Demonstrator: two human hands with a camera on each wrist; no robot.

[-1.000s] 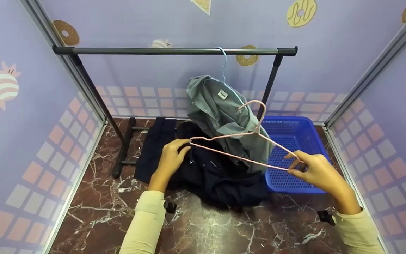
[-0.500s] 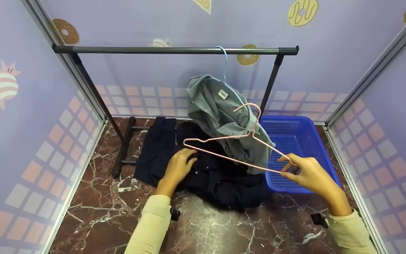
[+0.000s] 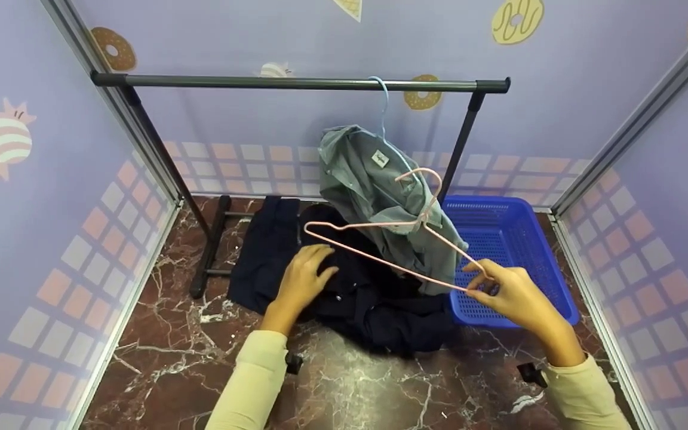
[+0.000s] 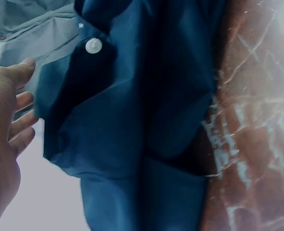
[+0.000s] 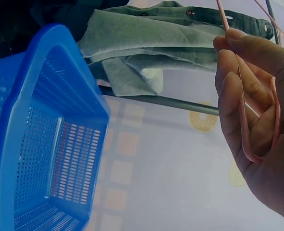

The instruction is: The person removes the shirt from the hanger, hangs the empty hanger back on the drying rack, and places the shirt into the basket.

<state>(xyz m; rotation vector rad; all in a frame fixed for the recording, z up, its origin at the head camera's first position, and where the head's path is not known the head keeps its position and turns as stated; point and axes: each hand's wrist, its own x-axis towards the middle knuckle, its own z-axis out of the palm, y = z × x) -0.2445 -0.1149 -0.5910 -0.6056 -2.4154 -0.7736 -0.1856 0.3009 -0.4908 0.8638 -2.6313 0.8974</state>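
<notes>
The right hand (image 3: pixel 514 294) pinches one end of the pink wire hanger (image 3: pixel 389 239), fingers curled round the wire, and holds it in the air above the dark blue garment (image 3: pixel 356 292). The left hand (image 3: pixel 303 278) rests on that garment with fingers relaxed, gripping nothing. The garment lies on the marble floor (image 3: pixel 350 382), touching the blue basket (image 3: pixel 517 239). A grey-green shirt (image 3: pixel 374 191) hangs from the rail (image 3: pixel 296 82).

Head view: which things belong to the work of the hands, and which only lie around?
In hand: pink hanger, held by the right hand; dark shirt under the left hand.
Lying about: blue basket, grey shirt on the rail.
</notes>
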